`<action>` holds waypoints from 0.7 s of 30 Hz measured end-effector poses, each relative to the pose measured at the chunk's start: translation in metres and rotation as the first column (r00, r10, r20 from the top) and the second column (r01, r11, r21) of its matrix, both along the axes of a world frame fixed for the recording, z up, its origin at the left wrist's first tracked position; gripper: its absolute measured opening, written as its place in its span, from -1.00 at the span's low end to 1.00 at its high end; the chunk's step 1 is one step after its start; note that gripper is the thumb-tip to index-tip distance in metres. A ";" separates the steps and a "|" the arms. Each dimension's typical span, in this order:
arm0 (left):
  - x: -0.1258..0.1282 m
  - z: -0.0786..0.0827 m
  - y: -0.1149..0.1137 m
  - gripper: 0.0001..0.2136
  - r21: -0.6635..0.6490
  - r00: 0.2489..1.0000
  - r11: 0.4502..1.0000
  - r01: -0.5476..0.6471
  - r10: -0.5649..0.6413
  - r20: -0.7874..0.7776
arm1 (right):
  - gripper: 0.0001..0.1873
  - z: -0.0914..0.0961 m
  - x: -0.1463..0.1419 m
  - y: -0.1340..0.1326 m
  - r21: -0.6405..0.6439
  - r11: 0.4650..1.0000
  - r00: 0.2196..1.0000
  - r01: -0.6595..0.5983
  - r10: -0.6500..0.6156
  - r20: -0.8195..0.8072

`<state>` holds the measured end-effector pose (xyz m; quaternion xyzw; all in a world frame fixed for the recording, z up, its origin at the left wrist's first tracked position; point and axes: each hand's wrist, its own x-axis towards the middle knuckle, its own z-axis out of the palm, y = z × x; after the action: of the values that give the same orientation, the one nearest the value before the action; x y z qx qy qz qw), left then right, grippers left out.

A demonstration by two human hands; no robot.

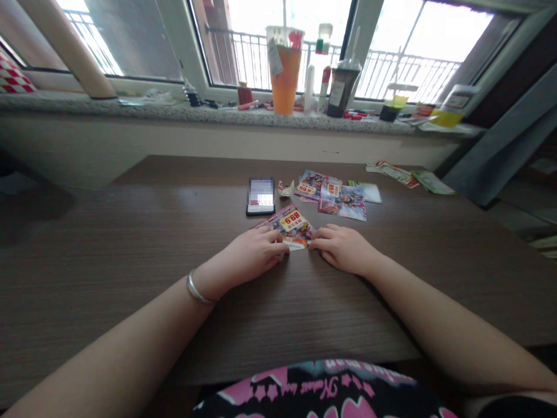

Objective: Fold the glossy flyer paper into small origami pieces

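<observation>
A colourful printed flyer (297,227) with a yellow price patch lies slanted on the brown table between my hands. My left hand (256,248), below a silver bangle (196,288), covers its left near part, fingers and thumb bent onto the paper. At the flyer's right corner, my right hand (342,245) has its fingertips closed on the edge. Just beyond the flyer stand a phone (261,196) with a lit screen, propped or lying flat, I cannot tell, and a small folded paper piece (285,188).
More printed flyers (343,201) overlap behind my right hand. Green and white packets (398,174) lie at the table's far right. Along the windowsill (209,116) stand a tall cup of orange drink (284,78), a dark lidded cup (342,87) and several bottles and pens.
</observation>
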<state>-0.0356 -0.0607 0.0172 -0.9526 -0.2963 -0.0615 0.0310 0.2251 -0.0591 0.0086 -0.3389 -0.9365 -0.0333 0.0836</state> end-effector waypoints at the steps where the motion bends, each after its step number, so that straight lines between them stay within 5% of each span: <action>1: -0.002 0.002 0.000 -0.79 -0.030 1.000 1.000 0.004 -0.005 -0.018 | -0.71 0.000 0.002 0.000 -0.005 1.000 1.000 0.010 -0.010 0.004; 13: -0.022 0.000 0.018 -0.84 -0.284 0.990 0.957 0.052 -0.012 0.142 | -0.74 -0.005 0.028 0.008 -0.057 0.989 0.991 0.137 -0.137 0.011; 21: -0.033 -0.002 0.026 -0.86 -0.358 0.995 0.933 0.042 -0.008 0.096 | -0.74 -0.006 0.033 0.011 -0.071 0.986 0.989 0.149 -0.150 -0.008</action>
<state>-0.0689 -0.0342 0.0151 -0.9420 -0.2916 -0.0512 -0.1582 0.2583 -0.0485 0.0022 -0.4111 -0.9085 -0.0043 0.0751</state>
